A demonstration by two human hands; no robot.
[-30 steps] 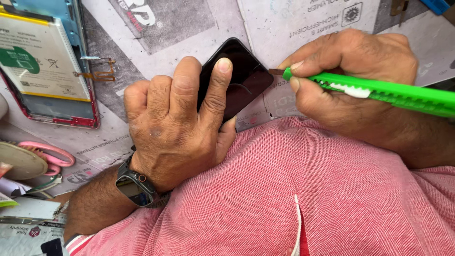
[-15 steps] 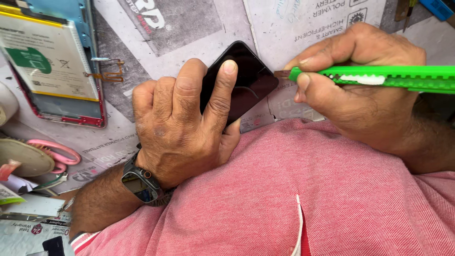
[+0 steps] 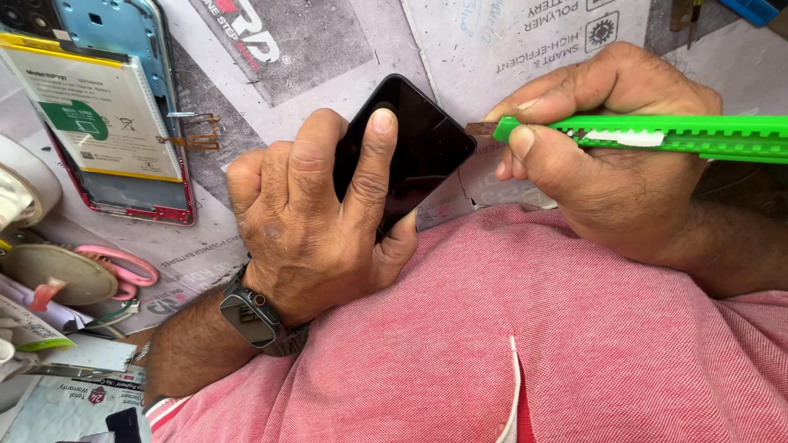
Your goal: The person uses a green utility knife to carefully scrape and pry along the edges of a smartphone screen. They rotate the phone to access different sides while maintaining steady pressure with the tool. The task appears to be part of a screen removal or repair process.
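My left hand [image 3: 316,221] grips a black phone [image 3: 423,143] with a dark glossy screen, tilted, its lower end hidden under my fingers and braced near my red shirt [image 3: 525,344]. My index finger lies across the glass. My right hand [image 3: 611,152] holds a green utility knife [image 3: 681,135] pinched between thumb and fingers. Its short blade tip [image 3: 478,129] sits at the phone's right edge. A dark smartwatch [image 3: 250,316] is on my left wrist.
An opened phone body with a blue frame and a white battery [image 3: 98,123] lies at the upper left. Pink-handled scissors [image 3: 123,267], a tape roll [image 3: 25,193] and paper scraps crowd the left edge. Printed cardboard [image 3: 525,41] covers the worktop.
The view has shifted slightly. The knife has moved left and its blade tip now rests closer against the phone's right edge. My left hand keeps the same grip.
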